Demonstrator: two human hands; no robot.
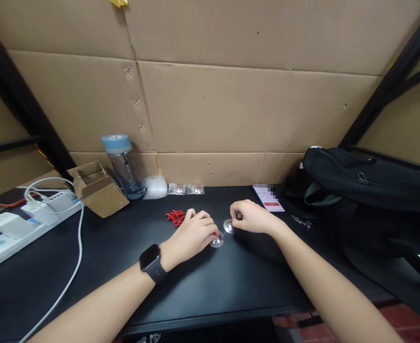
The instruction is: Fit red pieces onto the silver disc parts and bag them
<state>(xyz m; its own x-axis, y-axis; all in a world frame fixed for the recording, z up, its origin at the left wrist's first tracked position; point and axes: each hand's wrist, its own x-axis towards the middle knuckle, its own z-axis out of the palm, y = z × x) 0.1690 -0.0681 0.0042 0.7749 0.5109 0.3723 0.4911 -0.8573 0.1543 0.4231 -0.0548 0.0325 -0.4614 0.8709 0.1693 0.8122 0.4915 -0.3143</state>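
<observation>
My left hand (195, 233), with a black watch (150, 257) on its wrist, is closed with its fingertips on a clear round suction cup (218, 241) lying on the black table. A bit of red shows at those fingertips. Just to the right and a little farther back, my right hand (252, 216) pinches the middle of a second clear suction cup (227, 226), also at a small red part. My fingers partly cover both cups, which sit close together but apart. Behind my left hand lies a heap of small red plastic pieces (175, 217).
Along the cardboard wall stand a blue-lidded bottle (126, 169), an open cardboard box (101, 190), a stack of clear bags (155, 186) and two small packets (185, 189). A power strip (27, 231) is left; a phone (270, 197), keychain (302, 222) and black backpack (370, 190) are right.
</observation>
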